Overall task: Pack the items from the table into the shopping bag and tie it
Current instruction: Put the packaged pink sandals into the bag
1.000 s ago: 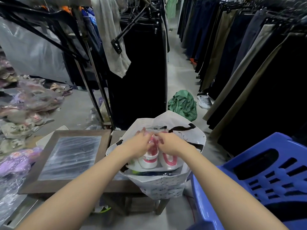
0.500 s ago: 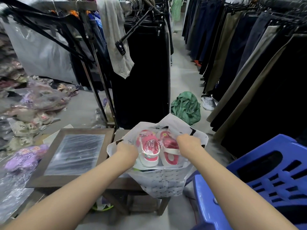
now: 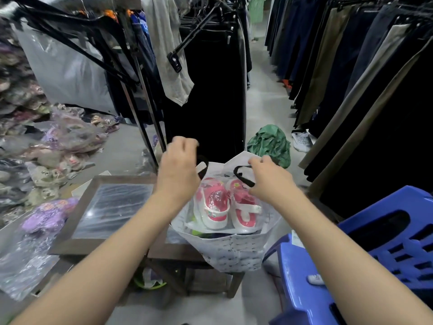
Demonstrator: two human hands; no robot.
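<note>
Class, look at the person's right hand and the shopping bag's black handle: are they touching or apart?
Touching. The head view shows the right hand with its fingers closed on the black handle of the shopping bag, the loop pulled up from the bag's rim.

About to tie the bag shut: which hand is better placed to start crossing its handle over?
Probably the left hand: it has its black handle raised above the bag, while the right hand holds its handle lower, near the pink shoes.
</note>
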